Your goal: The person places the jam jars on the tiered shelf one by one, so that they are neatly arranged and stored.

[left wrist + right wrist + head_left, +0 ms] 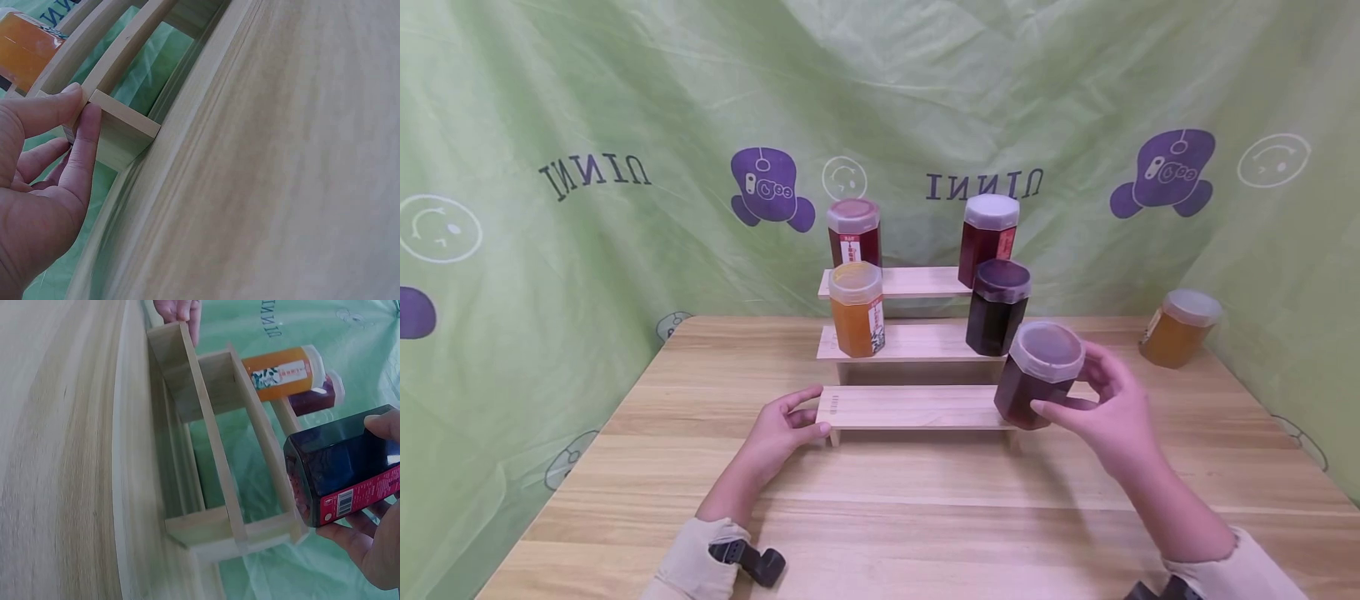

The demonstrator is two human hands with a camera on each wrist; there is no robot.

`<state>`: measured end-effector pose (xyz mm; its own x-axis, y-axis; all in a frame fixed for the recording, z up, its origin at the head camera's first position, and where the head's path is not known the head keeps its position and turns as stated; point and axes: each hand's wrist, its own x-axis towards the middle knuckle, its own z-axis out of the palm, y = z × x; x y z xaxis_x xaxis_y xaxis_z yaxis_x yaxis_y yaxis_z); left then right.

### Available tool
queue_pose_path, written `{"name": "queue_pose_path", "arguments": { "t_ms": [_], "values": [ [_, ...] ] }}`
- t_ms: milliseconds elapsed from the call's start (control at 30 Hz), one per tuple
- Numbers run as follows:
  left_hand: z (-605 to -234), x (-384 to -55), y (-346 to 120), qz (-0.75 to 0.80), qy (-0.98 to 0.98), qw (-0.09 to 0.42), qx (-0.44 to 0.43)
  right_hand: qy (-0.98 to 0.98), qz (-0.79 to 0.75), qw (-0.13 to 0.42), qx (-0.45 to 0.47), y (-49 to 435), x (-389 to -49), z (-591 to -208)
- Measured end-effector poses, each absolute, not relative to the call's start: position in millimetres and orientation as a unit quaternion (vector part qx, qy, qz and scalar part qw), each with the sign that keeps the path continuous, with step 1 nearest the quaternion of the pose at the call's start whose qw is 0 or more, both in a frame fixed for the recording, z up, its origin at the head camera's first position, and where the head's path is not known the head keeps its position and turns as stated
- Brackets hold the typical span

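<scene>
My right hand (1116, 408) grips a dark red jar (1037, 379) with a translucent lid, slightly tilted over the right end of the lowest board of a three-step wooden display rack (917, 408). From the right wrist view, the jar (344, 465) shows a red label with a barcode, and its base looks raised off the board. At the rack's left end, my left hand (786, 429) pinches the lowest board between thumb and fingers; the left wrist view shows this hand (50, 169) at the board's corner.
An orange jar (856, 321) and a dark purple jar (997, 312) stand on the middle step. Two red jars, left (854, 233) and right (988, 237), occupy the top step. Another amber jar (1180, 329) sits at the table's far right. A green curtain (880, 100) hangs behind.
</scene>
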<state>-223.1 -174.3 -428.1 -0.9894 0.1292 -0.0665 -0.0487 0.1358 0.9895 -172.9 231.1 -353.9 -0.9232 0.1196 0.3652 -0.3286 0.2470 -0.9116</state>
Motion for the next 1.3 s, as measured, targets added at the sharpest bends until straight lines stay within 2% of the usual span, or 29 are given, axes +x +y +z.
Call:
{"name": "queue_pose_path", "arguments": {
  "t_ms": [933, 1300],
  "values": [
    [-428, -223, -175, 0.658, 0.749, 0.071, 0.023, -0.759, 0.636, 0.114, 0.08, 177, -181, -351],
    [-428, -224, -175, 0.658, 0.749, 0.069, 0.025, -0.75, 0.645, 0.104, 0.104, 156, -193, -359]
  ]
}}
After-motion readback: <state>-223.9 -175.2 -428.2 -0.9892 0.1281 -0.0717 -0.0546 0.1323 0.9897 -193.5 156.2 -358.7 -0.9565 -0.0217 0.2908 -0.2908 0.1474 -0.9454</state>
